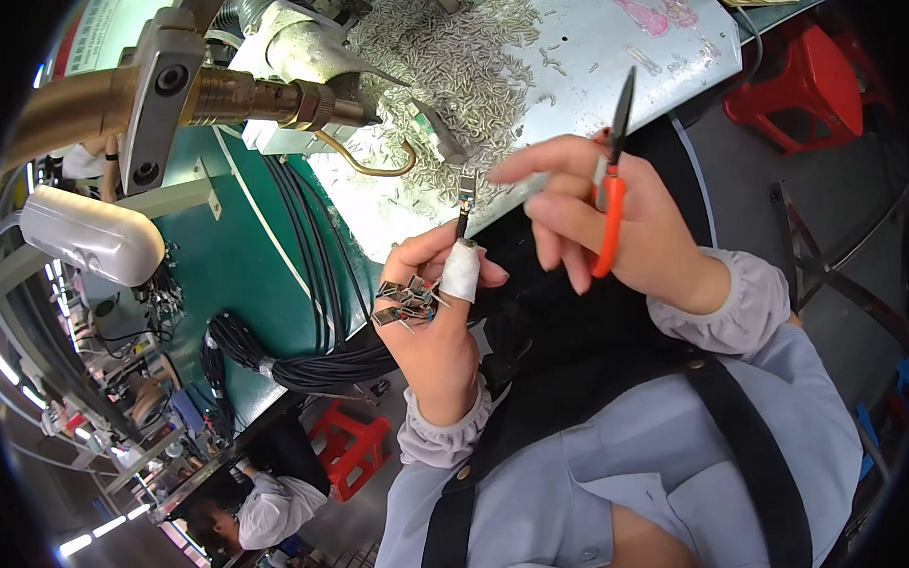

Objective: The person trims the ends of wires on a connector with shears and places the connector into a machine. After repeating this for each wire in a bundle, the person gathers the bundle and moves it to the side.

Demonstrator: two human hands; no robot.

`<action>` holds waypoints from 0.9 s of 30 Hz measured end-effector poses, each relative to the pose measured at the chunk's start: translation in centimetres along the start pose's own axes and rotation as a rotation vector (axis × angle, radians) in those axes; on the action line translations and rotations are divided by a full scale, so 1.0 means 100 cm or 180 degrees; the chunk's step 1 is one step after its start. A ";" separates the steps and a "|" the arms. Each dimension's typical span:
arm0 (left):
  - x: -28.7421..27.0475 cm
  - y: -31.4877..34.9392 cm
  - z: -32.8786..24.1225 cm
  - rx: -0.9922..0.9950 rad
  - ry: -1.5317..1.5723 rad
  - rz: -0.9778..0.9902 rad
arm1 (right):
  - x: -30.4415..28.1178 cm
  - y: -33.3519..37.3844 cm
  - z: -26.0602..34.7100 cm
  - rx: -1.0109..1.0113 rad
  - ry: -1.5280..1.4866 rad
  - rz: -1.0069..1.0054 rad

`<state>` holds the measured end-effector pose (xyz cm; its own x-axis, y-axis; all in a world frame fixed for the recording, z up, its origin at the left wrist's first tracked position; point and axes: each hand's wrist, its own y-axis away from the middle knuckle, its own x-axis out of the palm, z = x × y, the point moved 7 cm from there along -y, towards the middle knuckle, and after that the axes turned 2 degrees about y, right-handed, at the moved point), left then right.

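My left hand (438,330) is closed with a small metal-tipped connector (466,190) on a black cable pinched upright at its fingertips. A white wrap (461,272) covers one of its digits. Several more metal connectors (407,302) with short wire ends are bunched against the back of the same hand. To the right, my right hand (637,218) carries scissors (612,193) with orange handles looped on its fingers and dark blades pointing up and away. Its index finger reaches toward the pinched connector; whether it touches is hard to tell.
A machine with a brass tube (258,99) and a bent nozzle (380,168) overhangs the white work surface (607,73). Small metal pieces (447,59) are heaped there. Black cables (307,369) lie on the green table (243,251). A lamp (92,235), red stools (798,87) and another person (277,509) surround it.
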<state>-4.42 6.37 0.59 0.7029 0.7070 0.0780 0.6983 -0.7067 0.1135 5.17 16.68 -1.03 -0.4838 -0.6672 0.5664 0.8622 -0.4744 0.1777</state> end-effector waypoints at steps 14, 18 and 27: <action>0.001 0.005 0.003 0.0160 -0.0238 0.0152 | 0.000 -0.019 0.004 -0.0340 0.0373 -0.0196; -0.001 0.002 0.004 0.0052 -0.0330 0.0108 | 0.005 -0.021 0.000 -0.0552 0.0793 -0.0137; -0.002 0.000 0.019 -0.0540 0.0118 0.0382 | -0.032 0.010 0.032 -0.2239 0.1581 -0.1529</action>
<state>-4.26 6.21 -1.32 0.7720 0.6206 0.1372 0.5747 -0.7739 0.2661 8.02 20.17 -0.10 -0.9060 -0.4033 0.1282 0.3497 -0.8841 -0.3100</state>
